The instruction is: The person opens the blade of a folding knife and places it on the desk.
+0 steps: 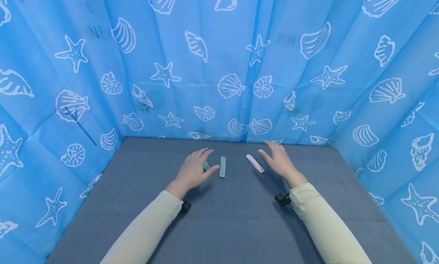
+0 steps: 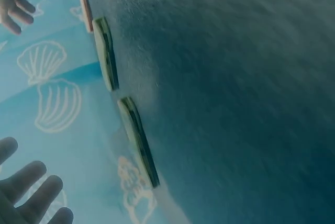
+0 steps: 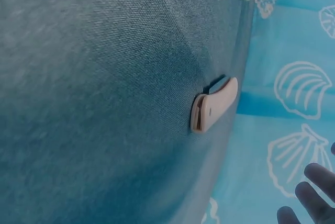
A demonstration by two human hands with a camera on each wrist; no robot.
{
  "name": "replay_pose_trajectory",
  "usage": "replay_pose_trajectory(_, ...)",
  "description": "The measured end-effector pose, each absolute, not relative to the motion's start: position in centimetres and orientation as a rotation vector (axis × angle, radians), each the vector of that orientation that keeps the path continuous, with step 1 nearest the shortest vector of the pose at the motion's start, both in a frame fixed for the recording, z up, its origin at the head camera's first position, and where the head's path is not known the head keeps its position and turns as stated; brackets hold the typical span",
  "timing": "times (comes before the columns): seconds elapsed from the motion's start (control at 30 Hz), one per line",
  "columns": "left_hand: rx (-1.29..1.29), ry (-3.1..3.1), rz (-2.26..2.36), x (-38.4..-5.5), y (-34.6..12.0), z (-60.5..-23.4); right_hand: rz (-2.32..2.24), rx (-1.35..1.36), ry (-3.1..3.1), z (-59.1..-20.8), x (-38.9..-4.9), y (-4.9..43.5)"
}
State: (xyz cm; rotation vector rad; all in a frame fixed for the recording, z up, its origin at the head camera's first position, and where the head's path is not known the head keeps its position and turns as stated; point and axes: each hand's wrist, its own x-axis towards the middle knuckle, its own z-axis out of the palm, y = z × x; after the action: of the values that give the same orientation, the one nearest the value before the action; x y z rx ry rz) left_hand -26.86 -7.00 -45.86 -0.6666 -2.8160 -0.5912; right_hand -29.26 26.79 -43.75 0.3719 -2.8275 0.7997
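Observation:
Three folded pocket knives lie on the dark grey table. A pale green pocket knife (image 1: 222,167) is just right of my left hand (image 1: 195,168). Another green pocket knife (image 2: 138,143) shows whole in the left wrist view; in the head view my left hand partly covers it. The pink pocket knife (image 1: 255,164) rests at a slant, its blade edge showing along the handle (image 3: 220,98) in the right wrist view. Close to its right hovers my right hand (image 1: 279,163). Both hands have fingers spread and relaxed, with nothing held.
Grey cloth covers the table (image 1: 226,226). A blue curtain (image 1: 212,66) with white shells and starfish surrounds its back and sides. Black wrist cameras sit under the left cuff (image 1: 185,207) and by the right cuff (image 1: 282,199).

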Motion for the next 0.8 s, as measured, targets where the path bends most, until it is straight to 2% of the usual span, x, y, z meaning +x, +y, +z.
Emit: replay_pose_trajectory(0.8,-0.618,-2.934,-0.652,-29.9,-1.4,-47.3,0.892,0.257,-3.044,-45.1,-33.8,23.9)
